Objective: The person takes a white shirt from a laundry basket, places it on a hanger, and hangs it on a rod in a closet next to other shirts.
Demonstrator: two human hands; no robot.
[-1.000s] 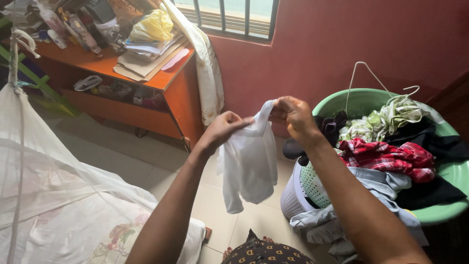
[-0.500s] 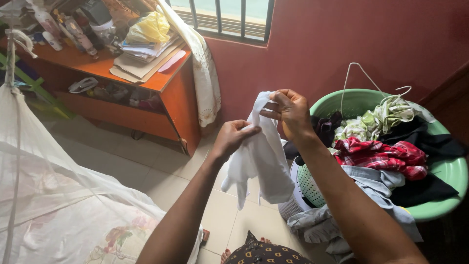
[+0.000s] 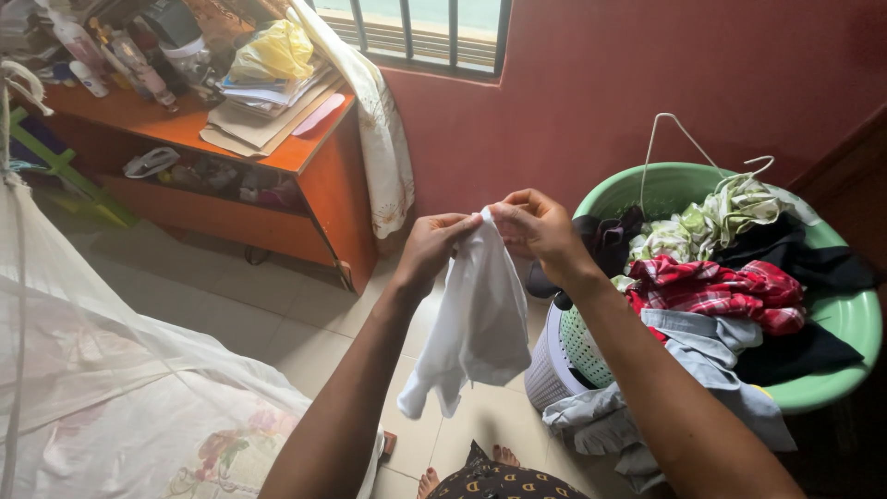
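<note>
Pinched at its top edge between both hands: small white cotton garment [image 3: 476, 319], left hand [image 3: 434, 246] and right hand [image 3: 536, 231] closed on the cloth, the rest hanging limp over the tiled floor [image 3: 277, 314]. Round green plastic basin [image 3: 836, 319] heaped with mixed clothes sits just right. Step judged: straightening for folding; next move needs hands spread along the edge.

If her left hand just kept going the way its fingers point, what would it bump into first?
The left hand points toward the right hand across the small white cotton garment both pinch; it would likely meet the right hand's fingertips first, with the cloth between.
</note>
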